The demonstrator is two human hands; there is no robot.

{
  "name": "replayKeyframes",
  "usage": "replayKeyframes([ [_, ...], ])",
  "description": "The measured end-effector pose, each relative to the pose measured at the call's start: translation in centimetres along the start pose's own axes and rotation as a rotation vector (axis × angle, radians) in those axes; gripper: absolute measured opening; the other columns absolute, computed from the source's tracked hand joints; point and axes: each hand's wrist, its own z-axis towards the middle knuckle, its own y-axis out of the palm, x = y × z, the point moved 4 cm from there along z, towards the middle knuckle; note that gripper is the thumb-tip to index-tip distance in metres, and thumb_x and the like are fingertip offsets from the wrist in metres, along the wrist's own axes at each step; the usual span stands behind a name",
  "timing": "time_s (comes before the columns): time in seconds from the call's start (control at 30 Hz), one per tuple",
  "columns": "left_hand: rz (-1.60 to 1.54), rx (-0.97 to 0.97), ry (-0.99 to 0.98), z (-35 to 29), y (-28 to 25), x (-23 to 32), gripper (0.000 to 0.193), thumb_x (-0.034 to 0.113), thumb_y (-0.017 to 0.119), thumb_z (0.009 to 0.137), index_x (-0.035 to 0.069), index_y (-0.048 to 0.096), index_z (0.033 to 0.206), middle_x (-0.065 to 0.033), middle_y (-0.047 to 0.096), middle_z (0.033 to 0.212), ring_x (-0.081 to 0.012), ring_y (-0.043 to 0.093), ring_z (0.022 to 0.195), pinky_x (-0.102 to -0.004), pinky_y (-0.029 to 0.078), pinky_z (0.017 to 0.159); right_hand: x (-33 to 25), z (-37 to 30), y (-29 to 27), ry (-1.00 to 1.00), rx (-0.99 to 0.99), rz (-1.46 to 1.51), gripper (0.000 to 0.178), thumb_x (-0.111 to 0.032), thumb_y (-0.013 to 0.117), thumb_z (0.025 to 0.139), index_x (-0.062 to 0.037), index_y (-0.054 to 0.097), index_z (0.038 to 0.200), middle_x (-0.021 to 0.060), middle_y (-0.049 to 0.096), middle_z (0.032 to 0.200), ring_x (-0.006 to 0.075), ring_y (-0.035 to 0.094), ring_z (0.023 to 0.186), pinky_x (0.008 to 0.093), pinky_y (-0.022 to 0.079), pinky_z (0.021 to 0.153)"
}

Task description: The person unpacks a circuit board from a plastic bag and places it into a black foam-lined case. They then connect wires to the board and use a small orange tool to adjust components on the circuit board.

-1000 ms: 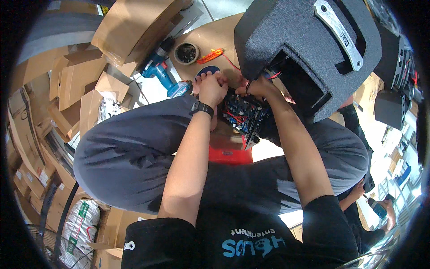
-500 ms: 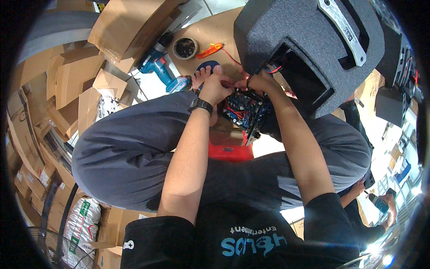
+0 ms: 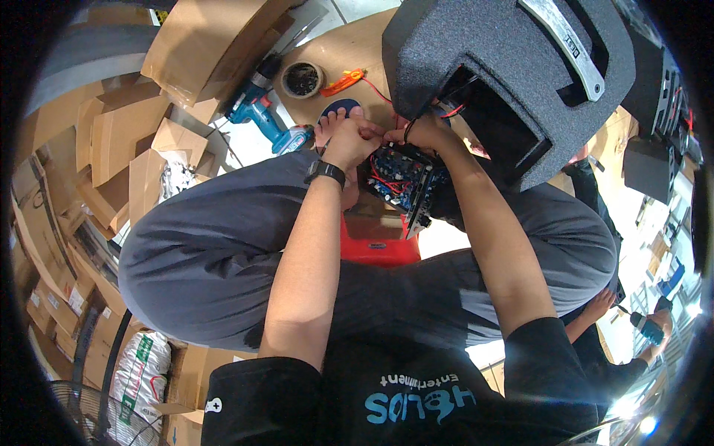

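Just above a blue circuit board [image 3: 396, 178] with red wires, my left hand [image 3: 351, 143] and my right hand [image 3: 425, 134] meet. The fingertips of both are pinched close together; whatever lies between them is too small and hidden to make out. Next to my right hand stands a grey carpet-covered speaker cabinet [image 3: 483, 37] with a metal handle [image 3: 569, 48]. Red and dark wires [image 3: 452, 111] come out of its rectangular opening toward my right wrist. The board is tilted between my legs, its metal plate edge toward the right.
Beyond my left hand are a bowl [image 3: 302, 68] of dark bits, an orange tool [image 3: 343, 82] near a thin red wire, and a teal cordless drill [image 3: 268, 123]. Cardboard boxes [image 3: 130, 123] crowd the left. A red object [image 3: 379, 251] lies below the board. At right, another person's hand [image 3: 662, 327] holds a drill.
Both hands have shifted slightly left and stay pinched together above the board. The view has moved a little, and the other person's drill at the right has moved up and right.
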Motion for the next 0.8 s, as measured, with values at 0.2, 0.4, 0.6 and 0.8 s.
replayKeyframes([
  [0.2,-0.014,-0.063,-0.074,-0.9,-1.0,1.1,0.051,0.056,0.086,0.069,0.029,0.081,0.112,-0.0185,0.051,0.152,-0.0421,0.039,0.143,-0.0583,0.025,0.117,-0.5,-0.3,0.0,-0.074,0.036,-0.07,0.054,-0.028,0.091,0.073,-0.0039,0.065,0.113,0.0134,0.073,0.1,0.0314,0.071,0.099,0.0439,0.054,0.089],
  [0.4,0.199,-0.316,-0.123,-2.8,-0.3,2.8,0.046,0.038,0.078,0.081,0.009,0.077,0.117,-0.0195,0.076,0.116,-0.0328,0.072,0.113,-0.0414,0.053,0.103,-1.0,-0.1,1.0,-0.161,-0.108,-0.133,0.034,-0.011,0.086,0.078,-0.004,0.063,0.102,0.0058,0.066,0.087,0.0179,0.065,0.083,0.0343,0.052,0.075],
  [0.6,0.079,-0.313,-0.333,-14.0,2.1,9.6,0.037,0.036,0.065,0.09,0.004,0.077,0.102,-0.0246,0.075,0.093,-0.0389,0.075,0.093,-0.0511,0.06,0.084,-0.8,1.3,2.1,-0.229,-0.243,-0.242,0.027,-0.008,0.083,0.084,-0.0033,0.061,0.099,0.0049,0.066,0.088,0.017,0.065,0.081,0.0335,0.052,0.071],
  [0.8,-0.202,-0.111,-0.363,-15.4,-1.2,9.5,0.028,0.027,0.063,0.093,0.001,0.073,0.096,-0.0232,0.075,0.093,-0.0426,0.073,0.093,-0.0516,0.058,0.084,-0.4,1.2,2.3,-0.078,-0.385,-0.008,0.02,-0.012,0.081,0.09,0.001,0.07,0.1,0.007,0.072,0.085,0.0146,0.067,0.075,0.0294,0.053,0.068],
])
